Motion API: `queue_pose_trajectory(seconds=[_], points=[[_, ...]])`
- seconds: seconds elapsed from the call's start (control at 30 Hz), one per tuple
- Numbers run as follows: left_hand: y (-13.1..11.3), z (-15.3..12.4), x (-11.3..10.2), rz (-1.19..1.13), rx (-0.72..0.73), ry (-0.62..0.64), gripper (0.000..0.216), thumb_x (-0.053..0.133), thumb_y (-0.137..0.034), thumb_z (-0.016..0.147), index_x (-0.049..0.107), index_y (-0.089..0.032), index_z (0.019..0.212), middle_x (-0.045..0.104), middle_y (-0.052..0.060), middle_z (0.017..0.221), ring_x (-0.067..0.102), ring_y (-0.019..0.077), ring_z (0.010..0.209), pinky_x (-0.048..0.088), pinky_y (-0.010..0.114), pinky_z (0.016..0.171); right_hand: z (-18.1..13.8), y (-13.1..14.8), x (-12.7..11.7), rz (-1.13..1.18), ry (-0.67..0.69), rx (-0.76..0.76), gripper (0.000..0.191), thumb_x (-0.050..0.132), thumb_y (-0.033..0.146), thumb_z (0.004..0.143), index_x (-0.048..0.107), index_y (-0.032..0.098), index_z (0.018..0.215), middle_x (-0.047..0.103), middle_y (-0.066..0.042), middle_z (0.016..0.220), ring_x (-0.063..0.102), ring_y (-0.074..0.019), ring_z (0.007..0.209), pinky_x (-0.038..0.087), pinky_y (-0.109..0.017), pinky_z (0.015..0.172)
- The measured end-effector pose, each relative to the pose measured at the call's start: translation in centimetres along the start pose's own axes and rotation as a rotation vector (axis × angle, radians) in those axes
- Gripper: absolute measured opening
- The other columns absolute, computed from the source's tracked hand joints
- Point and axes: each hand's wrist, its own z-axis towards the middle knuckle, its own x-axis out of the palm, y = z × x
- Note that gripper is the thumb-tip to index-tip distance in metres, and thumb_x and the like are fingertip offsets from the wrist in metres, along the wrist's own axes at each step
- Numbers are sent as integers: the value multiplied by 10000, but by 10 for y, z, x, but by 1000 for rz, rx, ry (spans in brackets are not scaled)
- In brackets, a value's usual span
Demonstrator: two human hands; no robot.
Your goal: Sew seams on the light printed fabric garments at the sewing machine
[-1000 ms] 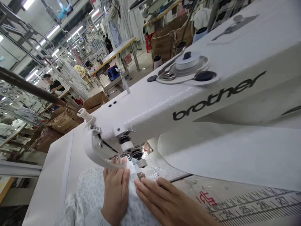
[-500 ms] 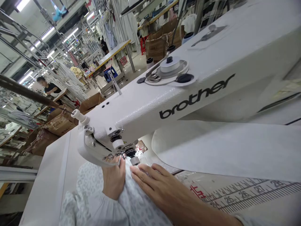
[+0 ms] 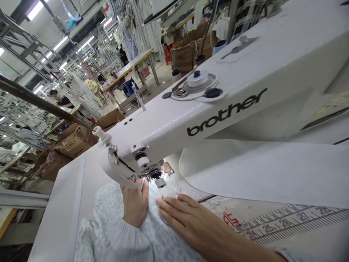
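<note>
The room is a big garment workshop, with long rows of steel racks and white strip lamps under the ceiling. Far away on the left, one person [image 3: 64, 102] in a black shirt works at a bench, and several brown cardboard boxes [image 3: 76, 142] stand on the floor. In front is one white Brother sewing machine [image 3: 163, 129], its paint glossy and a little pebbled, on a smooth white table [image 3: 62, 196]. A soft pale-grey garment [image 3: 109, 207] with a leopard pattern lies on the table, under the machine's head. Two hands rest on it, and neither is clenched: the left hand [image 3: 135, 203] lies flat just below the presser foot [image 3: 149, 177], and the right hand [image 3: 185, 222] is spread open beside it. A clear plastic sheet [image 3: 170, 187] lies near the foot, and a printed measuring scale [image 3: 286, 222] runs across the table on the right.
</note>
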Motion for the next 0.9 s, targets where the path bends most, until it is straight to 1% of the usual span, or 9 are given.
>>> queue_pose_trajectory(seconds=[0.13, 0.23, 0.33, 0.4, 0.47, 0.57, 0.63, 0.73, 0.9], points=[[0, 1, 2, -17, -20, 3, 285, 423, -215, 911, 599, -204, 688, 633, 25, 714, 600, 213, 785, 390, 397, 774, 4, -1, -6, 36, -5, 5, 387, 272, 53, 943, 649, 141, 957, 673, -24, 1011, 562, -142, 916, 409, -303, 832], [-2, -3, -7, -21, -30, 2, 250, 429, -202, 910, 624, -197, 754, 636, 38, 749, 598, 222, 807, 403, 410, 776, 4, -2, -6, 41, 8, 20, 391, 266, 61, 954, 650, 137, 943, 672, -28, 987, 566, -149, 898, 413, -307, 821], [-7, -16, -24, -71, 85, 56, 184, 479, -190, 895, 628, -211, 1001, 639, 66, 990, 572, 234, 986, 413, 425, 851, 0, -1, -2, 42, 12, 16, 294, 351, 84, 939, 643, 127, 949, 664, -46, 1001, 562, -172, 895, 421, -326, 811], [-9, -26, -34, -141, 207, 123, 265, 507, -175, 889, 578, -235, 1137, 591, 68, 1136, 533, 221, 1082, 427, 400, 899, -3, -1, 0, 53, 22, 32, 236, 409, 74, 908, 636, 113, 961, 661, -60, 986, 560, -186, 875, 430, -340, 797], [-9, -33, -36, -212, 288, 122, 268, 494, -138, 896, 570, -231, 1136, 580, 66, 1148, 533, 195, 1078, 452, 360, 906, -5, -1, 1, 58, 27, 79, 237, 418, 54, 889, 627, 101, 991, 655, -76, 983, 558, -197, 871, 439, -356, 790], [-6, -37, -28, -286, 359, -30, 260, 455, -48, 893, 574, -192, 1074, 612, 62, 1090, 555, 167, 1043, 470, 325, 912, -4, -3, 1, 15, 15, 146, 293, 370, 35, 893, 616, 91, 1042, 641, -97, 1048, 553, -217, 914, 452, -376, 783], [-5, -38, -22, -317, 376, -83, 283, 449, -9, 879, 561, -173, 1080, 622, 62, 1096, 558, 157, 1055, 473, 305, 925, -3, -5, 1, -25, 1, 141, 319, 345, 27, 893, 618, 83, 1048, 637, -103, 1076, 551, -225, 931, 459, -374, 773], [-5, -39, -19, -326, 356, -51, 283, 465, -10, 877, 558, -168, 1092, 621, 62, 1137, 552, 149, 1090, 468, 289, 953, -4, -6, 2, -66, -6, 118, 330, 339, 29, 890, 629, 83, 1037, 648, -96, 1056, 555, -221, 919, 465, -360, 766], [-3, -35, -21, -312, 372, -22, 264, 477, -49, 889, 564, -166, 1109, 624, 70, 1153, 551, 159, 1114, 474, 299, 961, -10, -2, 5, -100, -1, 143, 327, 348, 40, 885, 633, 98, 1034, 653, -86, 1057, 564, -224, 913, 460, -370, 796]])
